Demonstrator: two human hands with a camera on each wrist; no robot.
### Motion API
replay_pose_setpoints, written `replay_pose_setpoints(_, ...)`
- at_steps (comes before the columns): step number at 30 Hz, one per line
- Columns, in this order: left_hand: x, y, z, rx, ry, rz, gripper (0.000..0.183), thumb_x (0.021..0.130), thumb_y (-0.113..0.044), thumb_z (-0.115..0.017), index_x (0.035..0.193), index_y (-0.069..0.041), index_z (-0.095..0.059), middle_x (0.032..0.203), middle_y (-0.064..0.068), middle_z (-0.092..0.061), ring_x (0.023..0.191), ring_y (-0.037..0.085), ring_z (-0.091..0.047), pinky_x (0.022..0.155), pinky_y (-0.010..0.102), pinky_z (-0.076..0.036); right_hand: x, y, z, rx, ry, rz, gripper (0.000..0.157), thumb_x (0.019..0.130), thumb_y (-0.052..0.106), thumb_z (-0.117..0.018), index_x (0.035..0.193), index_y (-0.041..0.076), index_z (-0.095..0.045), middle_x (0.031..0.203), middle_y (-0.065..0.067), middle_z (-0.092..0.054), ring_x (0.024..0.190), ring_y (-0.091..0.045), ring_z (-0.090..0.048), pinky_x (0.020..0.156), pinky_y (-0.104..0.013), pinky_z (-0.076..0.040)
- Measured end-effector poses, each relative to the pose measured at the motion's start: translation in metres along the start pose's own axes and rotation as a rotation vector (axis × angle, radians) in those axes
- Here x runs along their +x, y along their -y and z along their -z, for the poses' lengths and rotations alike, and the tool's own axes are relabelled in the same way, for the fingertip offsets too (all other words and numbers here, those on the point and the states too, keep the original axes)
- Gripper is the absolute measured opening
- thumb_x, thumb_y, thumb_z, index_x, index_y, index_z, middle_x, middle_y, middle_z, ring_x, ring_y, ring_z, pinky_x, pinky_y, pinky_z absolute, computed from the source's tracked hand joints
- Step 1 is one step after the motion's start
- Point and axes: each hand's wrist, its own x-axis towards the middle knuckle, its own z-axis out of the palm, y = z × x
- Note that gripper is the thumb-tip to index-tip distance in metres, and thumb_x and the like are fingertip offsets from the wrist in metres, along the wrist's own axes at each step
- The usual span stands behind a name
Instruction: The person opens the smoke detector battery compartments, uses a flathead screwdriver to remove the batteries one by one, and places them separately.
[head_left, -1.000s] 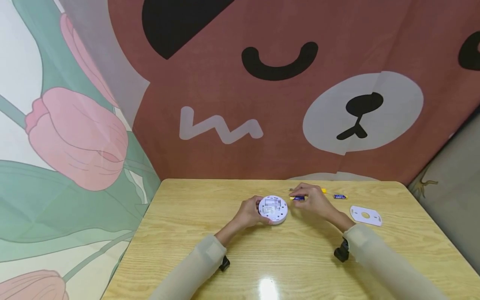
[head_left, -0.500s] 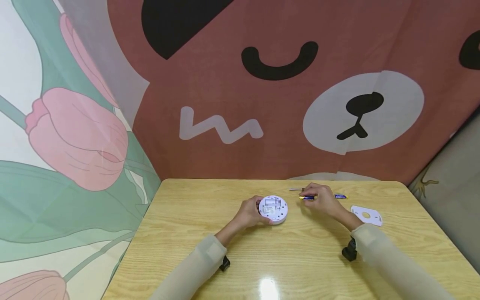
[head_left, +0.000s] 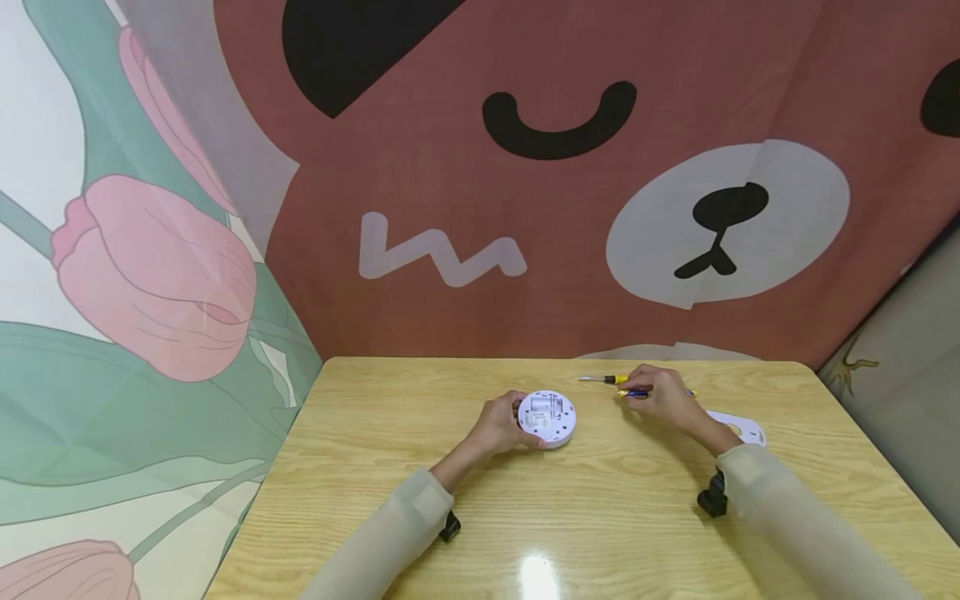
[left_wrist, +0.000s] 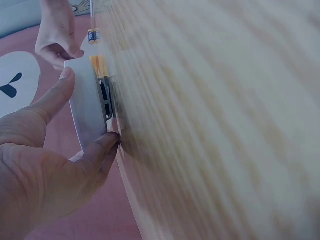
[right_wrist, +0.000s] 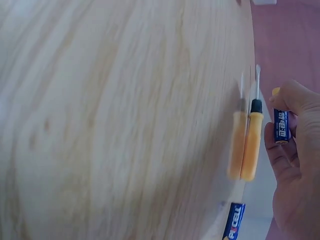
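Note:
My left hand [head_left: 498, 428] grips a round white device [head_left: 550, 419] by its rim, with thumb and fingers on opposite edges. Its recessed bay faces up; whether a cell lies inside is too small to tell. Edge-on in the left wrist view, the white device [left_wrist: 86, 102] sits between thumb and fingers. My right hand [head_left: 663, 397] pinches a blue and yellow battery [right_wrist: 281, 126], well to the right of the device. Close by that hand lies a screwdriver [head_left: 602, 379] with a yellow handle. A second battery [right_wrist: 233, 221] lies on the table, mostly behind the right hand in the head view.
An oblong white plate [head_left: 738, 427] with a central hole lies to the right, partly hidden by my right wrist. Behind the wooden table [head_left: 420, 392] hangs a printed bear backdrop [head_left: 555, 292].
My right hand has moved to the right with the battery, away from the device, uncovering the screwdriver's shaft and covering part of the plate and second battery. The left hand stays put.

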Motion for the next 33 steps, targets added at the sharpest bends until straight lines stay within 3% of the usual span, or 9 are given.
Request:
replay_pose_setpoints(19,0.0,0.0,-0.001,0.01,-0.002,-0.009,0.081,0.066,-0.013,-0.103,0.135,0.001,-0.064,0.124,0.012,-0.072,0.113,0.022,-0.066,0.103,0.039,-0.054,-0.01,-0.022,0.011,-0.079,0.05,-0.044,0.024,0.079,-0.009,-0.086,0.099,0.003,-0.084,0.095,-0.006,-0.075,0.084,-0.023,-0.071,0.071,-0.037,-0.06)
replay_pose_setpoints(27,0.0,0.0,0.0,0.009,-0.002,-0.008,0.079,0.067,-0.012,-0.103,0.134,0.0,-0.064,0.125,0.011,-0.072,0.113,0.022,-0.066,0.102,0.039,-0.055,-0.01,-0.025,0.011,-0.109,0.084,-0.005,0.023,0.079,-0.008,-0.086,0.099,0.003,-0.084,0.094,-0.006,-0.075,0.08,-0.019,-0.07,0.068,-0.034,-0.06)
replay_pose_setpoints(33,0.0,0.001,-0.001,0.009,-0.002,-0.011,0.079,0.067,-0.014,-0.103,0.134,-0.001,-0.064,0.125,0.012,-0.072,0.114,0.023,-0.066,0.103,0.04,-0.054,-0.01,-0.023,0.013,-0.131,0.113,-0.023,0.023,0.082,-0.006,-0.085,0.103,0.003,-0.084,0.098,-0.007,-0.074,0.085,-0.024,-0.072,0.072,-0.039,-0.061)
